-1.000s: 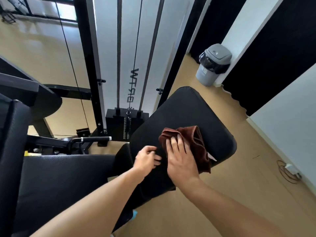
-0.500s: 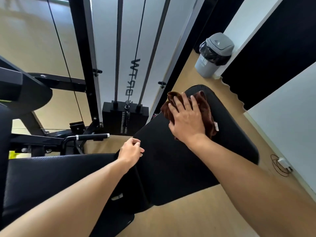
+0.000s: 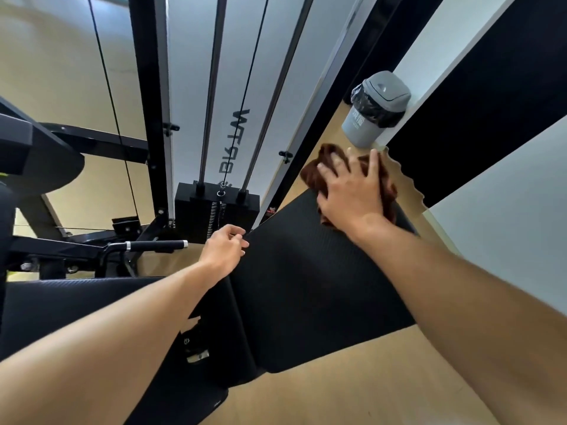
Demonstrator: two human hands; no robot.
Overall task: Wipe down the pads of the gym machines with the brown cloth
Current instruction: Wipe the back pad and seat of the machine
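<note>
A black back pad (image 3: 306, 277) of a gym machine slopes away from me in the middle of the view. At its far top edge lies the brown cloth (image 3: 316, 173), pressed flat under my right hand (image 3: 352, 191), whose fingers are spread over it. My left hand (image 3: 225, 250) rests at the pad's left edge with its fingers curled, thumb and fingertips touching the rim. A second black pad (image 3: 76, 305), the seat, lies at the lower left, partly under my left forearm.
Behind the pad stands a black weight stack (image 3: 214, 207) with steel guide rods and a cable. A black handle bar (image 3: 153, 245) juts out at the left. A grey lidded bin (image 3: 376, 108) stands by the wall at the upper right. The floor is tan.
My right hand has slid the brown cloth from the middle of the pad up to its far top edge. My left hand has stayed at the pad's left edge.
</note>
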